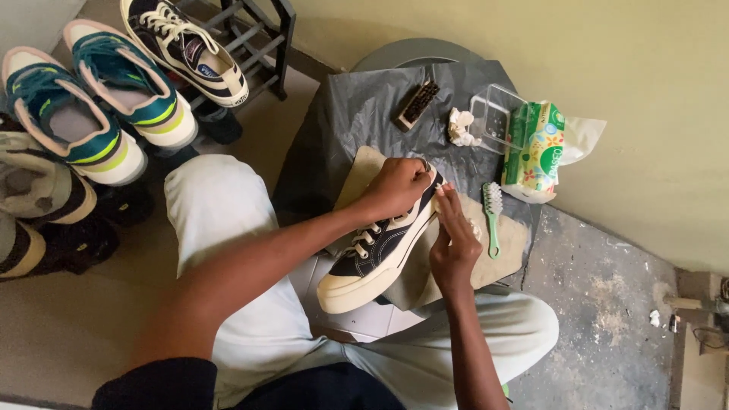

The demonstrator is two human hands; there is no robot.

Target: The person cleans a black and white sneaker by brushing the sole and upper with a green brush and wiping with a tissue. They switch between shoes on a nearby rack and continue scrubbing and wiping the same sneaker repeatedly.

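Head cam: I see the sneaker (383,247) on a cloth (501,250) over my lap, toe toward me. L hand (395,188) grips its heel end; R hand (454,243) flat vs its side, fingers straight. Green brush (493,216) just beside, wipes pack (535,148) further out.

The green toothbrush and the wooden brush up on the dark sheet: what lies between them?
In the head view, a crumpled white wad lies on the dark sheet between the green toothbrush and the wooden brush.
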